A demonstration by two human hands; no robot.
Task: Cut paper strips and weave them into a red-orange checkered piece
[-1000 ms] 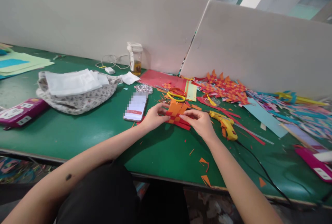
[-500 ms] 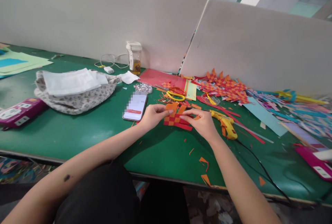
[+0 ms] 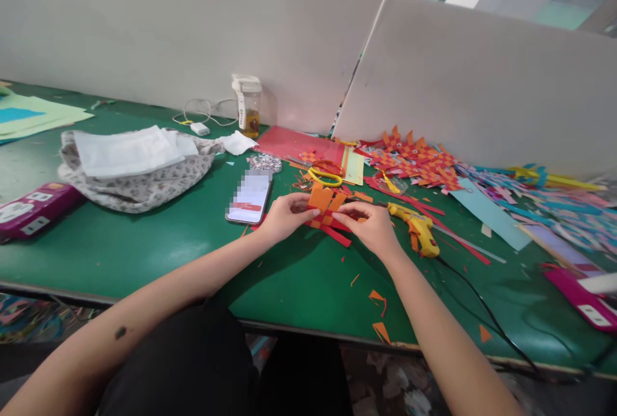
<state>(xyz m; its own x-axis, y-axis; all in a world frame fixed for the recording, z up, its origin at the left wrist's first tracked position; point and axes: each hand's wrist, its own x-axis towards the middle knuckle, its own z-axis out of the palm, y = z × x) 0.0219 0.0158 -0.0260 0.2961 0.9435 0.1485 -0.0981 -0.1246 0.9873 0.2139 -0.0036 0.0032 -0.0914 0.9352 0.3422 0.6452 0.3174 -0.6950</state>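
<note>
Between both hands is a woven piece of red and orange paper strips (image 3: 322,200), held just above the green table. Its orange strip ends point up and away, and red ends stick out below. My left hand (image 3: 288,215) pinches its left side between thumb and fingers. From the right, my right hand (image 3: 370,223) grips the other side, fingertips close to the left thumb. To the right of that hand lies a yellow hot glue gun (image 3: 420,231). Behind the woven piece are yellow-handled scissors (image 3: 325,176). A phone (image 3: 249,196) lies left of my left hand.
Finished-looking red and orange woven pieces (image 3: 419,162) are heaped at the back right, beside many coloured paper strips (image 3: 554,204). A cloth bag (image 3: 144,191) lies at left, a lidded cup (image 3: 249,107) near the partition (image 3: 193,36). The glue gun's cord (image 3: 486,310) crosses the right side.
The woven piece has tilted, so its orange ends stand up more and less of its checkered face shows. Both hands keep hold of it, with the fingers slightly shifted.
</note>
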